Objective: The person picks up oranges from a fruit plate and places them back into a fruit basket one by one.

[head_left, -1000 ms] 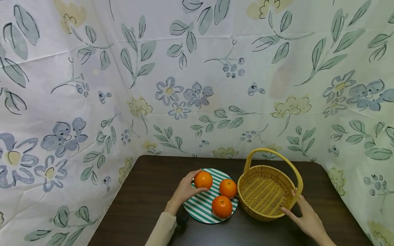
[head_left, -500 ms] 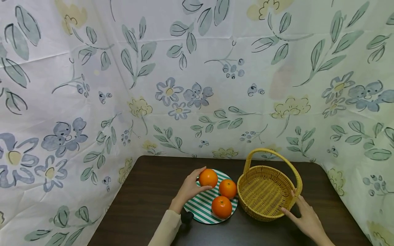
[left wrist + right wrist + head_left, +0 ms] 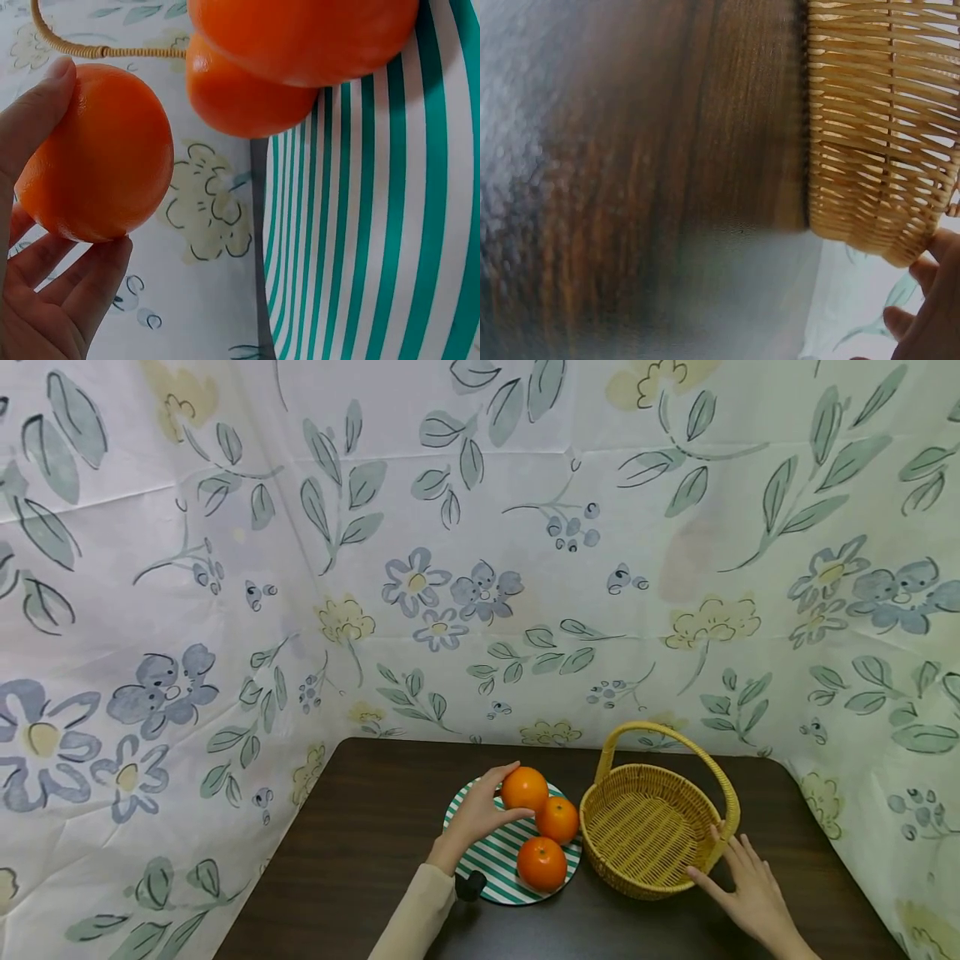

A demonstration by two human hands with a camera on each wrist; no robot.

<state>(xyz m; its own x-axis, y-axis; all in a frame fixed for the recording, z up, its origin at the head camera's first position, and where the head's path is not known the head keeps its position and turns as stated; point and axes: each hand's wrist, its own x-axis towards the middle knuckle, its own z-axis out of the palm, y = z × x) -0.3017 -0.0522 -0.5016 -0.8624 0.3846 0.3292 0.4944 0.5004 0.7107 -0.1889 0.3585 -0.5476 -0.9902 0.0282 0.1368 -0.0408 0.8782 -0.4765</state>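
Observation:
My left hand (image 3: 480, 810) holds an orange (image 3: 524, 789) between thumb and fingers over the striped plate (image 3: 491, 866). In the left wrist view that orange (image 3: 105, 154) hangs clear of the plate, with the fingertips and thumb around it. Two other oranges, one behind (image 3: 557, 820) and one in front (image 3: 542, 864), sit on the plate's right side. The yellow wicker basket (image 3: 645, 827) stands right of the plate, nothing inside. My right hand (image 3: 753, 893) touches its right rim by the handle, thumb and fingertips against the wicker (image 3: 885, 127).
The dark wooden table (image 3: 360, 827) extends left of the plate and in front of it. A floral cloth (image 3: 480, 568) hangs behind the table and along both sides. The basket's tall handle (image 3: 678, 737) arches above it. A small black object (image 3: 471, 886) is at my left wrist.
My left hand has moved right with the orange, from the plate's left part towards the other oranges. The right hand and basket have stayed in place.

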